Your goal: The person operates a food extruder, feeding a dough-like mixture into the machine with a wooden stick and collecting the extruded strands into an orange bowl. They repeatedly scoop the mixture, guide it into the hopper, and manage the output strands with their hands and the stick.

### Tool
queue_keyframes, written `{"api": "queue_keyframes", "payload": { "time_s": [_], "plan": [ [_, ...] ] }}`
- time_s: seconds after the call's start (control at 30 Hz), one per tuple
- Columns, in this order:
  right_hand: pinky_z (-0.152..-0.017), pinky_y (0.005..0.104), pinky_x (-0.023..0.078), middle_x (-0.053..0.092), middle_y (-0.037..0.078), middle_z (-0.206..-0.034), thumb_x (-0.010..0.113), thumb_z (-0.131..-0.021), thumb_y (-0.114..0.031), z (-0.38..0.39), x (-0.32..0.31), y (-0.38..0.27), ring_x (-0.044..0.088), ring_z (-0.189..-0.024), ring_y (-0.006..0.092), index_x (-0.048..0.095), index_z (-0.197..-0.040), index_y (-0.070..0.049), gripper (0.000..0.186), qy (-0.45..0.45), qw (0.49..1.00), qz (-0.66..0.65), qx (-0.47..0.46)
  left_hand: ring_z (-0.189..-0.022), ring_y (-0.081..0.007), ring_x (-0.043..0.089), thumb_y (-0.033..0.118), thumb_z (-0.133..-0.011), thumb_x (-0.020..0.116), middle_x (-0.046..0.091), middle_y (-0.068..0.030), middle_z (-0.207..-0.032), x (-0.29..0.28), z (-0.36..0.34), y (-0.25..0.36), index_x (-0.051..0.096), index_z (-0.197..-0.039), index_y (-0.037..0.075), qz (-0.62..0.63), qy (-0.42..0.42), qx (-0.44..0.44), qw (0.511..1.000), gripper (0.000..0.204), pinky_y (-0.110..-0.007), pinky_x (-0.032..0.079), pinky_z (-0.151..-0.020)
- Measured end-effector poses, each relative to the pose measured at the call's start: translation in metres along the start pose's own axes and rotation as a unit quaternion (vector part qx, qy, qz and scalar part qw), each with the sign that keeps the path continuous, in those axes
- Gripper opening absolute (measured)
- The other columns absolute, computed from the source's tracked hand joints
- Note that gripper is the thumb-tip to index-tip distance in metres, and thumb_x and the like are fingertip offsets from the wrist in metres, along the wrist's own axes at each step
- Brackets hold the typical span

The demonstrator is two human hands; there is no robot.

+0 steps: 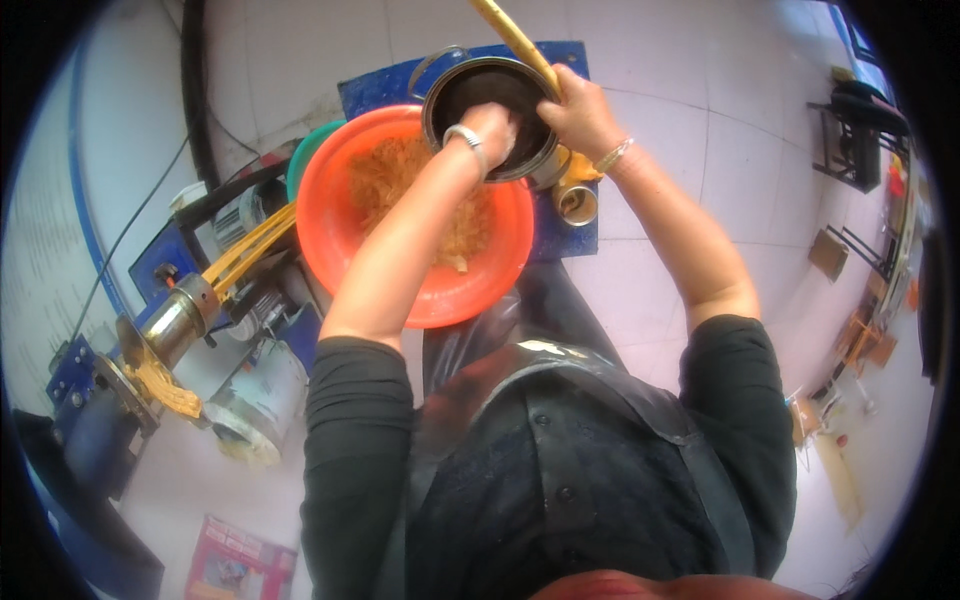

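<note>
metal pot (470, 88), dark inside, is over the far right edge of an orange basin (322, 215) and a blue stand (370, 95); whether it rests there or is held up, i cannot tell. the left hand (490, 130) reaches into it, fingers hidden, so its grip cannot be told. the right hand (578, 110) is closed around a yellow stick (515, 40) at the pot's rim. brownish-orange flakes (388, 180) lie in the basin. on the stand's right side, a metal can (577, 205) is near the pot. to the left, a blue machine (155, 258) bears a metal barrel (180, 315), with yellow strips (255, 250) reaching from it to the basin. pale tiled floor (660, 60) spreads around; a white wall (45, 190) stands far left, dark-framed furniture (850, 140) far right.
</note>
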State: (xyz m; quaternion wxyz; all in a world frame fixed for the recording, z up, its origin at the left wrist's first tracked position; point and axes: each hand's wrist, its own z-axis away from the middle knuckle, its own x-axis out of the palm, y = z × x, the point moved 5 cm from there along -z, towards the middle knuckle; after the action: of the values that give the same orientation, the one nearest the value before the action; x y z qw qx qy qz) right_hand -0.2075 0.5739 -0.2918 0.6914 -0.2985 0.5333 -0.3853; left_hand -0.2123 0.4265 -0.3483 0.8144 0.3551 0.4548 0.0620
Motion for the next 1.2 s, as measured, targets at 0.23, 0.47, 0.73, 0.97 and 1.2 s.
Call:
{"api": "queue_keyframes", "payload": {
  "time_s": [0.23,0.47,0.73,0.97,1.2],
  "plan": [
    [-0.066,0.0359,0.051,0.06,0.014,-0.075,0.066,-0.079,-0.011,0.0,0.022,0.009,0.063,-0.071,0.0227,0.057,-0.102,-0.002,0.026,0.025,0.997,0.047,-0.055,-0.051,-0.0187,0.057,0.028,-0.099,0.053,0.06,-0.0082,-0.06,-0.023,0.149,-0.028,0.06,-0.07,0.0,0.121,-0.072,-0.069,0.988,0.041,-0.032,0.044,-0.049],
    [-0.069,0.0327,0.051,0.064,0.011,-0.081,0.066,-0.081,-0.012,-0.017,0.028,0.026,0.062,-0.072,0.0176,0.06,-0.111,-0.002,0.033,0.033,0.995,0.037,-0.088,-0.08,-0.0388,0.066,0.026,-0.093,0.053,0.068,-0.025,-0.085,0.06,0.204,-0.171,0.066,-0.091,-0.002,0.202,-0.017,-0.322,0.925,0.03,-0.048,0.052,-0.073],
    [-0.074,0.0367,0.052,0.069,0.019,-0.088,0.065,-0.077,-0.017,-0.037,-0.015,0.054,0.068,-0.08,0.0282,0.063,-0.108,0.0,0.036,0.089,0.994,0.046,-0.051,-0.129,-0.0374,0.043,0.018,-0.085,0.063,0.043,-0.0222,-0.142,0.153,0.16,-0.179,0.046,-0.133,-0.002,-0.207,-0.004,-0.333,0.92,0.055,-0.047,0.038,-0.104],
    [-0.067,0.0339,0.051,0.066,0.01,-0.076,0.065,-0.077,-0.018,-0.071,-0.009,0.112,0.062,-0.07,0.0182,0.063,-0.104,0.001,0.034,0.136,0.99,0.03,0.014,-0.116,-0.041,0.055,0.016,-0.081,0.067,0.042,-0.0231,-0.138,0.165,0.158,-0.212,0.044,-0.133,0.004,-0.128,-0.053,-0.372,0.918,0.058,-0.047,0.05,-0.091],
    [-0.049,0.033,0.048,0.063,0.006,-0.071,0.067,-0.077,-0.014,-0.114,0.084,0.151,0.058,-0.055,0.0154,0.062,-0.1,0.002,0.029,0.063,0.984,-0.138,0.091,-0.108,-0.0387,0.063,0.013,-0.081,0.064,0.062,-0.0275,-0.117,0.148,0.159,-0.225,0.054,-0.127,-0.003,0.059,-0.1,-0.421,0.9,0.05,-0.044,0.051,-0.09]
  ]
}}
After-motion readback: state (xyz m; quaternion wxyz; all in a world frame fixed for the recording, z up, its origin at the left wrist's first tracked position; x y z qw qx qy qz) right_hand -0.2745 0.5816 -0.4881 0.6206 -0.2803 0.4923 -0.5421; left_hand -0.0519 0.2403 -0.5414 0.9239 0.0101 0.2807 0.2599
